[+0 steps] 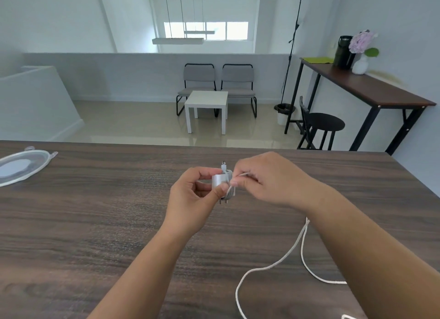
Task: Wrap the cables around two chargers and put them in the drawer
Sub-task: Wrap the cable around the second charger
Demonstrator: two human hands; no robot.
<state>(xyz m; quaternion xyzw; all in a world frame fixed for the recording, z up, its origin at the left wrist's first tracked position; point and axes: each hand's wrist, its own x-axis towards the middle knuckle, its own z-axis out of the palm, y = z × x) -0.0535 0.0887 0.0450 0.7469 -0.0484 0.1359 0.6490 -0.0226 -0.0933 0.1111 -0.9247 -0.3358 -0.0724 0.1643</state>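
A small white charger block [220, 179] is held above the middle of the dark wooden table [95, 223], prongs pointing down. My left hand [194, 195] grips it between thumb and fingers. A few turns of white cable lie round the block's right side. My right hand [264, 178] pinches the white cable [269, 268] right beside the block. The loose cable runs under my right forearm and loops over the table toward the near edge. Only this one charger is in view, and no drawer shows.
A clear plastic lid [21, 166] lies at the table's far left edge. Beyond the table are a white side table [207, 104], two grey chairs, a black stool [326, 124] and a tall brown table [381, 92] at the right wall.
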